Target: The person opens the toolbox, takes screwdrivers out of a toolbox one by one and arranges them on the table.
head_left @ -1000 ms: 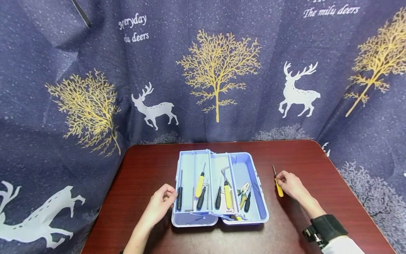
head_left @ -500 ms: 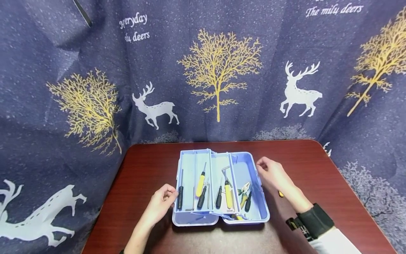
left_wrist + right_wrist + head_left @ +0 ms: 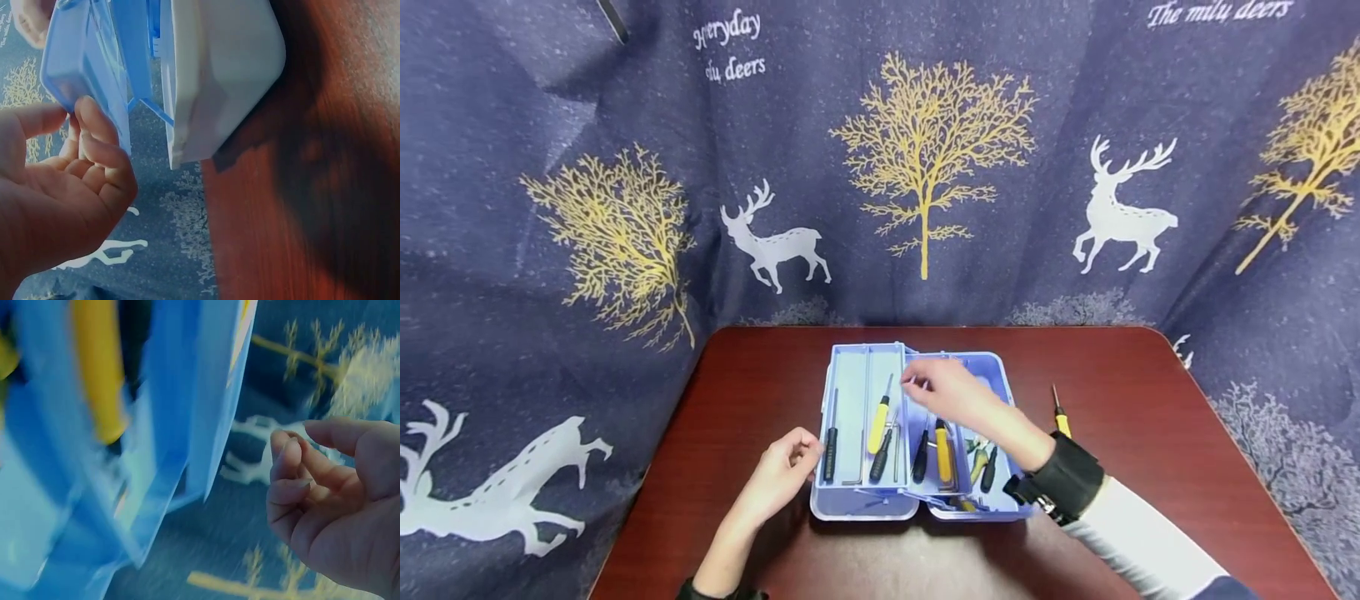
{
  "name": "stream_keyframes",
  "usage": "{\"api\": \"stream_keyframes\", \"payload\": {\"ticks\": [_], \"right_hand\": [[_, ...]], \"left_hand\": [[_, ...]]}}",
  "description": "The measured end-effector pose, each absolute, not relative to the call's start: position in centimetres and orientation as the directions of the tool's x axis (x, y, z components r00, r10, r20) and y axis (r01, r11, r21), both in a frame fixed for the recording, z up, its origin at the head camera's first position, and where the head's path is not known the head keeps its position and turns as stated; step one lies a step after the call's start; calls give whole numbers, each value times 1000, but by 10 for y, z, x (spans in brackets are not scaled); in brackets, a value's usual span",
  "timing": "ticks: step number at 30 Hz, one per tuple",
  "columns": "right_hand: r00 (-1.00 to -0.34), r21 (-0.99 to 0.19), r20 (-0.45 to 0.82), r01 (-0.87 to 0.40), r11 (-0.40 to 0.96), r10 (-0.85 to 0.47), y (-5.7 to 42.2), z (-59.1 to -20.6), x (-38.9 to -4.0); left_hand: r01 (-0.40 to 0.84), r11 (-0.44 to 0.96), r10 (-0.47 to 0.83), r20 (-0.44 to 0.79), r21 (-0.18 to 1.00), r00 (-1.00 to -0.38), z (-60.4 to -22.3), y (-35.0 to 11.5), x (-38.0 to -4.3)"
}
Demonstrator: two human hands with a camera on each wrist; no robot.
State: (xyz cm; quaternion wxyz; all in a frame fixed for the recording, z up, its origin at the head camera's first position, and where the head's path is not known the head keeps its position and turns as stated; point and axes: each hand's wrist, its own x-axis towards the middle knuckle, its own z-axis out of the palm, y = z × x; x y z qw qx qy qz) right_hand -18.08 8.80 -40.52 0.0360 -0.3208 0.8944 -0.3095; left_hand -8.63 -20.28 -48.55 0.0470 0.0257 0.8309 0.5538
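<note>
A light-blue toolbox (image 3: 865,505) stands spread out on the table with its trays raised. My left hand (image 3: 786,468) is at the box's left side; its thumb and fingers pinch the corner of a blue tray (image 3: 72,75) in the left wrist view. Over the middle of the box hovers my right hand (image 3: 951,390), fingers loosely curled and holding nothing, as the right wrist view confirms. Beneath and beside it lie a yellow-handled screwdriver (image 3: 943,454), a black-handled screwdriver (image 3: 921,457) and pliers (image 3: 979,462). My right forearm hides part of the right compartment.
One yellow-and-black screwdriver (image 3: 1060,417) lies on the red-brown table (image 3: 760,375) right of the box. The left trays hold a black screwdriver (image 3: 831,454), another yellow one (image 3: 877,425) and hex keys (image 3: 859,467). A patterned dark-blue curtain (image 3: 1045,250) hangs behind the table.
My right hand has let go of the yellow screwdriver on the table and moved left over the toolbox. The right inner tray now sits shaded beneath my arm. My left hand stays at the left tray.
</note>
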Motion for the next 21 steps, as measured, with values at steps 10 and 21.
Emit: {"api": "stream_keyframes", "payload": {"ticks": [10,21], "right_hand": [[-594,-517,61,-706,484,-802,11,-408,-166],[-565,-379,11,-766,519,-825,-19,-420,-154]], "left_hand": [[-4,376,92,-41,927,-995,-488,-200,-89],[-40,356,61,-66,934,-996,-490,-199,-88]]}}
